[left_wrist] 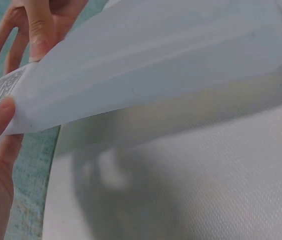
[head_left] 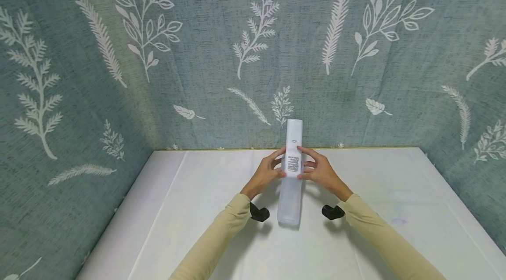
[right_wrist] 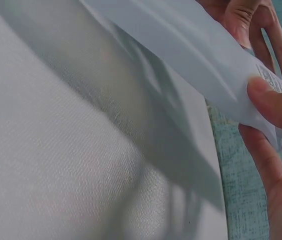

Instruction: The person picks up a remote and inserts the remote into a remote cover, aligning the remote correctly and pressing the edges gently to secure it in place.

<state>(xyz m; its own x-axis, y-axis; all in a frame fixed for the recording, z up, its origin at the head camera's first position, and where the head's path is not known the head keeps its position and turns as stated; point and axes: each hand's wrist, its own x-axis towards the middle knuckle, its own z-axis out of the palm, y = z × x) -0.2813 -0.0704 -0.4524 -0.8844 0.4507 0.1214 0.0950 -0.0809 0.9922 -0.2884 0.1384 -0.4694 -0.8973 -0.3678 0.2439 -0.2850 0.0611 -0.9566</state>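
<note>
Left hand (head_left: 265, 174) at nine o'clock, right hand (head_left: 322, 174) at three, the fingers (head_left: 310, 153) are pinching a white device (head_left: 294, 133) and translucent sleeve (head_left: 290, 201) over the worktop (head_left: 182, 196); some fingertips are hiding behind them.

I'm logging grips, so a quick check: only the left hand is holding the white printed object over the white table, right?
Not only the left hand: the head view shows the right hand gripping the white printed object over the white table too.
</note>
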